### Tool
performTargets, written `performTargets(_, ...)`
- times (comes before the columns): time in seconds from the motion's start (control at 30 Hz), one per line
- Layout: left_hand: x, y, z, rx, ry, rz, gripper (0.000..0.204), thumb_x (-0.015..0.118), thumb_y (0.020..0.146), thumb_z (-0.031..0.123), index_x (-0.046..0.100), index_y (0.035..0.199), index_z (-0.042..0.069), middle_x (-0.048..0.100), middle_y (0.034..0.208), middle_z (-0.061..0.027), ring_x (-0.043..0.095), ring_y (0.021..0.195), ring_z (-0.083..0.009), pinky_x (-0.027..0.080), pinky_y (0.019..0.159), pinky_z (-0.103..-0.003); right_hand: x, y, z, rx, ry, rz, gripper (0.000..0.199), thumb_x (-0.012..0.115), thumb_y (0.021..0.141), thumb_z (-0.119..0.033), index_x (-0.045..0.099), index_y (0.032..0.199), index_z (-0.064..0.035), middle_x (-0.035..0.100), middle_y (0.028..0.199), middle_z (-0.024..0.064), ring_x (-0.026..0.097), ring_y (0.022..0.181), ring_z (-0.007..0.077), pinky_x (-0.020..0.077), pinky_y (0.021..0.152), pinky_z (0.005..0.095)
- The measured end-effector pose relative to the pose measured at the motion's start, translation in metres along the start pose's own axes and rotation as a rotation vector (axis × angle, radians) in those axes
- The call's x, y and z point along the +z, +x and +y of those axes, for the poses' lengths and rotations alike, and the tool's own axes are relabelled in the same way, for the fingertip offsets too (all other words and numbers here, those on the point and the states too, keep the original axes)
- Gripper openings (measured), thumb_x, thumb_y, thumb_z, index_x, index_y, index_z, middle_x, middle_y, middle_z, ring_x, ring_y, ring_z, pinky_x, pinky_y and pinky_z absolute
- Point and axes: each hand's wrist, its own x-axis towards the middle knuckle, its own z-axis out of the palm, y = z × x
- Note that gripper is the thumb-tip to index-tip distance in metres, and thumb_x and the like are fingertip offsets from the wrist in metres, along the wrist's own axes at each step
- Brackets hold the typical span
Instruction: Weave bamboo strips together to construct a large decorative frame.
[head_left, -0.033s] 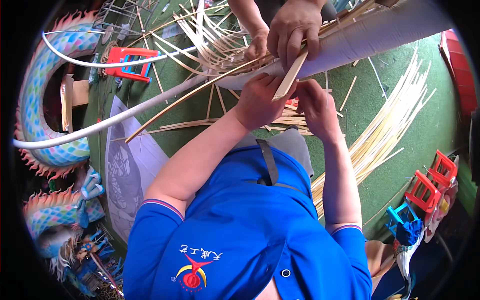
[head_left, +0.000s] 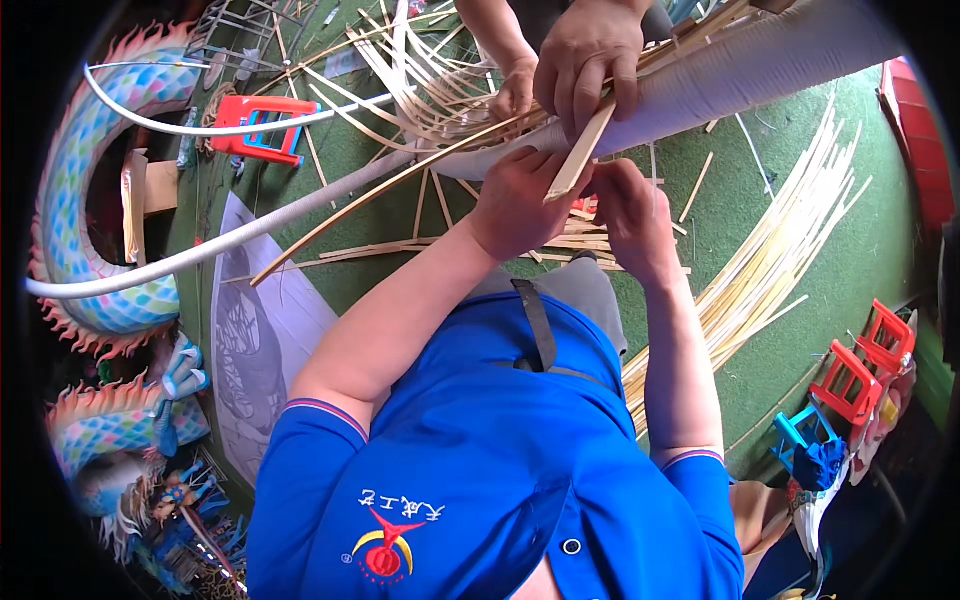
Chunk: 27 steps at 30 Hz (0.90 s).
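My left hand (head_left: 515,205) is closed beneath a long white-wrapped tube (head_left: 740,90), its fingertips partly hidden. Across its fingers runs the end of a flat bamboo strip (head_left: 582,155). Right beside it, my right hand (head_left: 637,222) has its fingers bent together in a pinch; whatever sits between them is hidden. Another person's hand (head_left: 590,65) presses the strip down on the tube from the far side. That person's other hand (head_left: 515,90) is bent by a thin bamboo pole (head_left: 390,185) running to the lower left.
A bundle of bamboo strips (head_left: 770,250) lies on the green floor at right, with a woven strip frame (head_left: 400,90) at the far side. Left are a red stool (head_left: 255,128), a pale curved pipe (head_left: 190,260), a printed sheet (head_left: 255,340) and a scaly dragon body (head_left: 70,190).
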Motion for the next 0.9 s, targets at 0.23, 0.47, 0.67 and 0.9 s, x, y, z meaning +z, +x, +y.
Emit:
performTargets(0.23,0.001,0.001,0.006,-0.022,0.002,0.025,0.030,0.068,0.085,0.013,0.069,0.113,0.004,0.070,0.089,-0.0114,0.070,0.075,-0.0278,0.055,0.071,-0.041,0.016,-0.003,0.005,-0.238,-0.270,0.304,0.007,0.066,0.091,-0.007,0.063,0.096,-0.0045,0.068,0.084,0.0159,0.069,0.072,0.0349,0.0540,0.063,0.0405)
performTargets(0.47,-0.013,-0.008,0.002,-0.097,-0.204,0.097,0.027,0.070,0.087,0.010,0.066,0.114,0.006,0.070,0.088,-0.0106,0.071,0.076,-0.0278,0.055,0.068,-0.040,0.017,-0.002,0.008,-0.245,-0.295,0.364,0.004,0.068,0.089,-0.004,0.065,0.092,-0.0046,0.066,0.078,0.0136,0.067,0.066,0.0274,0.0524,0.061,0.0367)
performTargets(0.67,-0.027,-0.011,-0.004,-0.453,-0.284,0.134,0.034,0.078,0.082,0.010,0.065,0.113,0.004,0.067,0.088,-0.0136,0.070,0.074,-0.0297,0.057,0.064,-0.038,0.011,0.004,0.016,-0.296,-0.369,0.320,0.007,0.066,0.086,-0.002,0.061,0.089,-0.0054,0.065,0.081,0.0123,0.066,0.067,0.0318,0.0522,0.060,0.0398)
performTargets(0.9,-0.029,-0.003,-0.016,-0.389,-0.211,0.124,0.041,0.080,0.077,0.009,0.066,0.114,0.002,0.064,0.106,-0.0138,0.068,0.090,-0.0299,0.057,0.076,-0.039,0.007,0.007,0.017,-0.355,-0.445,0.270,0.009,0.065,0.082,0.000,0.060,0.087,-0.0051,0.061,0.078,0.0130,0.063,0.069,0.0356,0.0501,0.060,0.0434)
